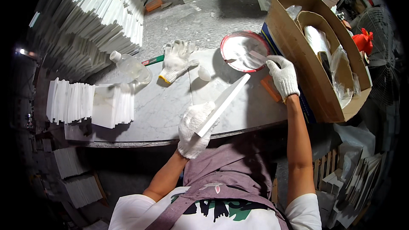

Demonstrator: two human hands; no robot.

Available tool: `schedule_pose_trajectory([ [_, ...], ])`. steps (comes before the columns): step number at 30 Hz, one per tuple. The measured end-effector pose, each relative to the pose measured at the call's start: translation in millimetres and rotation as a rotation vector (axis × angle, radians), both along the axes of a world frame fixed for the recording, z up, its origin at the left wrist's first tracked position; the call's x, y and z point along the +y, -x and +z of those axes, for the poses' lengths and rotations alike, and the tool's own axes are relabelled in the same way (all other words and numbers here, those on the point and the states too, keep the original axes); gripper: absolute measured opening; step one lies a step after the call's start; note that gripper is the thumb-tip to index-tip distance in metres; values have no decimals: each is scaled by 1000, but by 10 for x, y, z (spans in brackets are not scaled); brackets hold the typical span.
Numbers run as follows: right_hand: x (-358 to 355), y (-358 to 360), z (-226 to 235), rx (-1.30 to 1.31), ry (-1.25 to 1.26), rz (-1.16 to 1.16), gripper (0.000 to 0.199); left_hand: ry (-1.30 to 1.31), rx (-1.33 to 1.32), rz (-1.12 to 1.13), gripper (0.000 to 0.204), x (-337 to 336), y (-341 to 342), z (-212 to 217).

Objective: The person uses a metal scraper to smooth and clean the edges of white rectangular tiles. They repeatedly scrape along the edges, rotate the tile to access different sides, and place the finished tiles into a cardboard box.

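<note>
My left hand, in a white knitted glove, grips a long white stone strip by its near end; the strip rises tilted toward the far right over the marble slab worktop. My right hand, also gloved, reaches to the red-rimmed bowl of white paste and holds a small flat scraper whose blade lies in the paste.
A spare white glove and a clear plastic bottle lie on the slab's far side. Upright white tiles stand in a row at left. An open cardboard box with bags sits at right. Stacked tiles fill the background; a fan stands far right.
</note>
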State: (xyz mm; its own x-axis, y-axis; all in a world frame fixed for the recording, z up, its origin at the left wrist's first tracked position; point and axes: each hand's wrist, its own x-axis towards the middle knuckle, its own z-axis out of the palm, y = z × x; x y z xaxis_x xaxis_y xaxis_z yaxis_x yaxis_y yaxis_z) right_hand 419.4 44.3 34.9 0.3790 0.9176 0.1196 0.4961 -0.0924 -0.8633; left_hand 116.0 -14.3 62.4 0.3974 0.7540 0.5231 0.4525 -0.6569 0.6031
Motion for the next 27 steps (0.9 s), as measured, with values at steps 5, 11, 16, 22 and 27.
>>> schedule_pose_trajectory([
  [5, -100, 130, 163, 155, 38, -20, 26, 56, -20, 91, 27, 13, -10, 114],
  [11, -171, 196, 216, 610, 27, -23, 36, 41, 8, 69, 27, 93, 27, 175],
  [16, -595, 325, 220, 1171, -63, 69, 46, 129, -48, -74, 33, 100, 111, 222],
  [22, -1066, 338, 196, 1153, -135, 9, 47, 692, -268, -96, 38, 144, 193, 145],
  [27, -1157, 241, 133, 1048, -105, 74, 42, 850, -296, -211, 30, 276, 214, -21],
])
